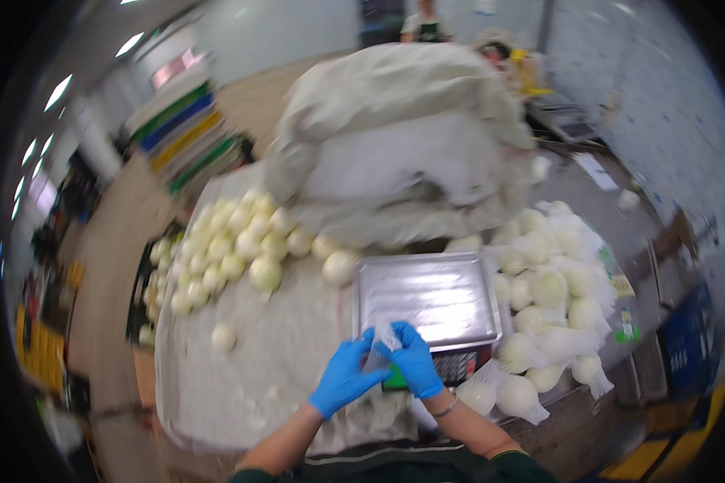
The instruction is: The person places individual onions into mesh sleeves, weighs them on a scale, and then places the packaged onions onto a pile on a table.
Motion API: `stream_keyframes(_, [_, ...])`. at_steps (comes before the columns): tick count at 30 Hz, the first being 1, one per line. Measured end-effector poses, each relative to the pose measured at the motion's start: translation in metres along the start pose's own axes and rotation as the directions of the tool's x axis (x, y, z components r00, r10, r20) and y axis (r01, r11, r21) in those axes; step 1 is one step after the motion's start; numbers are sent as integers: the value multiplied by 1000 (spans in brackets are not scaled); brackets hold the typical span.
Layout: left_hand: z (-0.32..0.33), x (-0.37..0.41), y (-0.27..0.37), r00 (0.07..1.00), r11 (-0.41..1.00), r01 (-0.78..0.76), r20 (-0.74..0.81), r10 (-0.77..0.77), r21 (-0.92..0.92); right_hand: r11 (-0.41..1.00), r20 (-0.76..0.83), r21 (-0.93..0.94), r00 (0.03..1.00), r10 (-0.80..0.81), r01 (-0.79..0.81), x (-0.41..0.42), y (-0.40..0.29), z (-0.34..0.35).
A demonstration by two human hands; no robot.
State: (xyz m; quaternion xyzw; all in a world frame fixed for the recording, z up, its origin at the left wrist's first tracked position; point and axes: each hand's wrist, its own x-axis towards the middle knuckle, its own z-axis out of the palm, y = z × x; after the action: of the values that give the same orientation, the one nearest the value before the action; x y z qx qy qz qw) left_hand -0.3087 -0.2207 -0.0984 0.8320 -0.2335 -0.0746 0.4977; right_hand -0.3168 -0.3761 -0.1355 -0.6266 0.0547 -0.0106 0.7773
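Note:
My left hand (345,379) and my right hand (417,362) wear blue gloves and come together at the near edge of a weighing scale. Between their fingertips they hold a piece of white mesh netting (386,335). Just beyond is the scale's shiny metal pan (426,296); its keypad (455,366) shows partly behind my right hand. Peeled onions (235,241) are heaped on the cloth-covered table (290,338) to the left, and a single onion (223,337) lies nearer. To the right of the scale, onions in white net bags (550,290) are piled up.
A large whitish woven sack (399,139) stands behind the scale. At the left, a black crate (140,290) holds more onions. Stacked coloured crates (184,136) stand on the floor farther back. A blue crate (692,344) is at the right. A person (426,24) stands beyond the sack.

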Motion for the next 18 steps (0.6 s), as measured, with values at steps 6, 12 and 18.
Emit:
stream_keyframes(6, [-61,-100,-65,859,880,256,-323,-397,-401,964,417,-43,872,257,-264,-16,-16,66])
stream_keyframes(12, [-155,-169,-86,747,978,207,-648,-148,16,893,443,-337,787,430,-298,-22,50,187])
stream_keyframes(18, [-251,-193,-143,969,972,233,-92,-230,25,932,419,-227,836,354,-281,-18,67,299])
